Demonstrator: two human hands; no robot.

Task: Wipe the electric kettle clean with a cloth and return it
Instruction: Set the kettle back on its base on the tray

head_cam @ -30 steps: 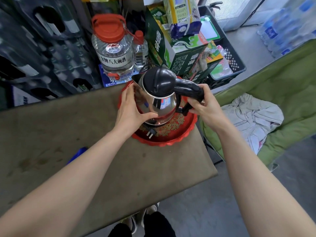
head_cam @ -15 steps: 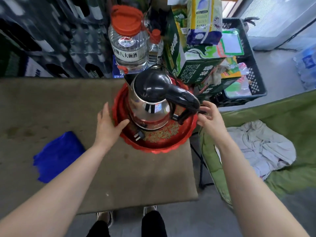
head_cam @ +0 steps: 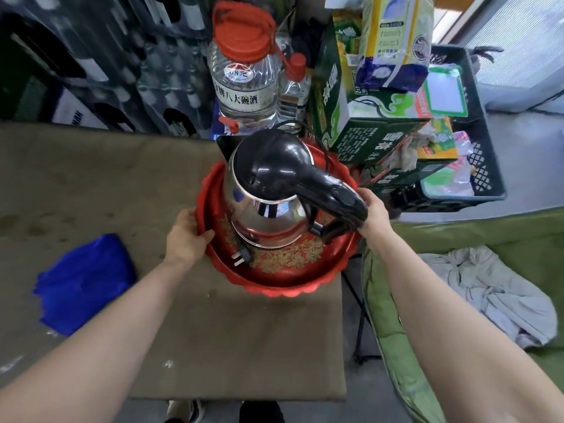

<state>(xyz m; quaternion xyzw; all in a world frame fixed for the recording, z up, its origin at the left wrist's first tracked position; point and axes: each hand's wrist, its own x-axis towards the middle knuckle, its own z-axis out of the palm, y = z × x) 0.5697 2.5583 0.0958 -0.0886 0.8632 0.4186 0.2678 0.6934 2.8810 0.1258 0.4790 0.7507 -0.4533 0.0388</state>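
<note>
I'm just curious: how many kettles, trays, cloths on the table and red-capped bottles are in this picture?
kettle: 1
red tray: 1
blue cloth: 1
red-capped bottles: 2 (large bottle, small bottle)
Total: 5

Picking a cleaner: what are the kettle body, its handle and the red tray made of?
Kettle body: polished metal, probably stainless steel, given its mirror reflections. Handle: glossy black plastic, judging by soft highlights. Tray: shiny red, likely plastic or lacquer; unclear.
</note>
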